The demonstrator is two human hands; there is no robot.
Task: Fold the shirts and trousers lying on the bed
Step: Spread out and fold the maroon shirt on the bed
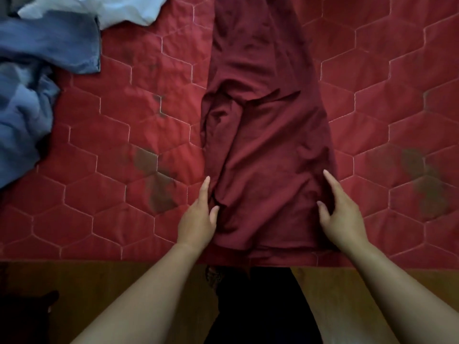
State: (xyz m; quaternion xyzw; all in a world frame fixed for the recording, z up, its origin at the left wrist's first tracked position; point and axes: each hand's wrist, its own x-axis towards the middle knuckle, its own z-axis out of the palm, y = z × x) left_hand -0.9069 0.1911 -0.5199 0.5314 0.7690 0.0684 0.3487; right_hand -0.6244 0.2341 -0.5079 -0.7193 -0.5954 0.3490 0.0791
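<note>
The left hand (198, 219) lies open, fingers straight, on the near left edge of the dark red shirt (268, 145). The right hand (340, 214) lies the same way on its near right edge. Neither grabs it. The shirt is stretched out long on the red bed cover (124, 120). Far left of the shirt are blue clothes (37, 70) and a white cloth (111, 8).

A single head-worn camera is looking almost straight down over the near edge of the bed (104, 214), sitting close above it, its wide lens also taking in the wooden floor (111, 294) below.
</note>
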